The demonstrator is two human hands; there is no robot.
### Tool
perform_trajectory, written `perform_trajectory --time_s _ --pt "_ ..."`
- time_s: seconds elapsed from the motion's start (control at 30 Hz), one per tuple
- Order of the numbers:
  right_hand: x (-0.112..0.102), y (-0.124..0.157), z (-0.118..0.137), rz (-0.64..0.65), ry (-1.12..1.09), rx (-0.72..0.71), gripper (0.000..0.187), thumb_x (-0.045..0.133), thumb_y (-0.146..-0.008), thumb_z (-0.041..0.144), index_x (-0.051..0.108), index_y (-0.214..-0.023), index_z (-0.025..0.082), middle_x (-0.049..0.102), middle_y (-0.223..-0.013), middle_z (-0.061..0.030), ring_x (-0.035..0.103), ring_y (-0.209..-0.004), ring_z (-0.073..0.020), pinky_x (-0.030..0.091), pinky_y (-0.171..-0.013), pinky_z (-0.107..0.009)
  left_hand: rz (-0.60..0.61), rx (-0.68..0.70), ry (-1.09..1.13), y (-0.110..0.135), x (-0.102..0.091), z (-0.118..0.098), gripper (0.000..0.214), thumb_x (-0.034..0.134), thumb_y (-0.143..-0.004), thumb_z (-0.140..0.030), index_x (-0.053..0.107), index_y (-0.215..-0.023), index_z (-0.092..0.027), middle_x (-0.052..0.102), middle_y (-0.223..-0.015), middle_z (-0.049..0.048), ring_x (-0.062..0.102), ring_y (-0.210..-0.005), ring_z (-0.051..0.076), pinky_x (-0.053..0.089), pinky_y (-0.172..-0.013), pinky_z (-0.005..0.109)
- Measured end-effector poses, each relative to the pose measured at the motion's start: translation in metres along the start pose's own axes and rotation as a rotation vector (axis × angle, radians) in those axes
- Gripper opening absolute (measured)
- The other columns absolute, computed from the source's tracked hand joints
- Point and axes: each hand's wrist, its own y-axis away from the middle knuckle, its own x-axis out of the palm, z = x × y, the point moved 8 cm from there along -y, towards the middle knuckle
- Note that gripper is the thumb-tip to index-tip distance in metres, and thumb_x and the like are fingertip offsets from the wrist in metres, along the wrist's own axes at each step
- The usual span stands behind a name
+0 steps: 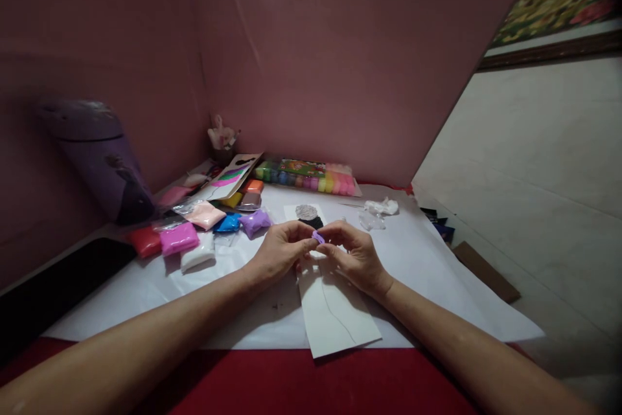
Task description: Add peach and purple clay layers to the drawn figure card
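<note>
Between my two hands is a small lump of purple modelling clay (318, 237). The thumb and fingers of my left hand (282, 248) pinch its left side. My right hand (356, 253) pinches it from the right, fingertips close to the left ones. Beneath the hands lies a long white card (335, 318) with a thin curved line drawn on it. At the card's far end are a grey textured round patch (307, 212) and a black patch (311, 223), partly hidden by my fingers.
Several clay packets lie left, among them a purple packet (255, 223), a pink packet (179, 239) and a white packet (198, 253). A multicoloured clay pack (306, 177) rests by the wall. Crumpled white tissue (381, 206) sits right. A purple cylinder (100, 156) stands far left.
</note>
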Motion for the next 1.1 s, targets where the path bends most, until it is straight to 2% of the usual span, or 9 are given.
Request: perform_trajectory --time_s 0.2,0.37,0.57,0.7,0.9,0.97,1.1 --pt "0.003 0.001 0.001 0.022 0.049 0.007 0.007 0.065 -0.088 0.027 0.068 -0.091 0.021 0.065 -0.080 -0.0029 0.061 -0.070 -0.0153 0.052 -0.065 -0.030 -0.026 0.012 -0.040 0.001 -0.002 -0.002 0.028 0.074 -0.067 -0.036 0.063 -0.075 -0.013 0.059 -0.055 -0.0022 0.050 -0.039 0.008 0.041 -0.038 0.019" --pt "0.002 0.002 -0.001 0.022 0.077 0.014 0.009 0.063 -0.089 0.029 0.067 -0.090 0.021 0.064 -0.081 -0.0033 0.061 -0.072 -0.0158 0.053 -0.067 -0.031 0.038 -0.002 -0.036 0.003 0.002 -0.004 0.030 0.073 -0.069 -0.038 0.066 -0.080 -0.012 0.065 -0.068 0.0020 0.054 -0.043 0.008 0.043 -0.040 0.021" --pt "0.004 0.002 0.004 0.041 0.101 -0.007 0.006 0.061 -0.088 0.024 0.066 -0.090 0.020 0.064 -0.080 -0.0030 0.060 -0.071 -0.0155 0.051 -0.067 -0.031 -0.003 -0.014 -0.107 0.003 0.000 -0.002 0.027 0.070 -0.072 -0.038 0.064 -0.077 -0.012 0.062 -0.062 0.0013 0.056 -0.048 0.010 0.042 -0.040 0.019" --pt "0.004 0.001 0.003 -0.005 0.089 0.010 0.004 0.061 -0.084 0.019 0.065 -0.085 0.019 0.063 -0.074 -0.0014 0.057 -0.064 -0.0138 0.048 -0.061 -0.028 -0.097 0.016 -0.125 0.002 -0.005 -0.003 0.024 0.071 -0.071 -0.035 0.061 -0.072 -0.013 0.062 -0.061 0.0009 0.053 -0.045 0.009 0.040 -0.038 0.018" --pt "-0.010 -0.001 -0.014 -0.184 0.051 0.087 0.005 0.063 -0.080 0.022 0.060 -0.076 0.020 0.060 -0.068 0.0010 0.055 -0.060 -0.0130 0.046 -0.059 -0.026 -0.277 0.027 -0.034 0.002 -0.023 -0.006 0.021 0.069 -0.070 -0.032 0.059 -0.071 -0.014 0.061 -0.057 -0.0010 0.047 -0.039 0.007 0.037 -0.034 0.017" --pt "-0.014 -0.001 -0.021 -0.204 0.003 0.130 0.008 0.065 -0.081 0.027 0.061 -0.079 0.020 0.061 -0.069 0.0005 0.056 -0.062 -0.0133 0.047 -0.059 -0.026 -0.268 0.042 0.019 0.002 -0.024 -0.008 0.023 0.071 -0.070 -0.033 0.060 -0.072 -0.013 0.062 -0.060 0.0001 0.049 -0.042 0.007 0.038 -0.035 0.017" --pt "-0.013 -0.001 -0.026 -0.159 -0.108 0.188 0.016 0.069 -0.082 0.034 0.063 -0.087 0.020 0.064 -0.075 -0.0011 0.059 -0.065 -0.0142 0.049 -0.059 -0.027 -0.160 0.013 0.077 0.001 -0.015 -0.006 0.032 0.076 -0.067 -0.037 0.067 -0.085 -0.011 0.065 -0.065 0.0025 0.055 -0.051 0.010 0.041 -0.038 0.018"
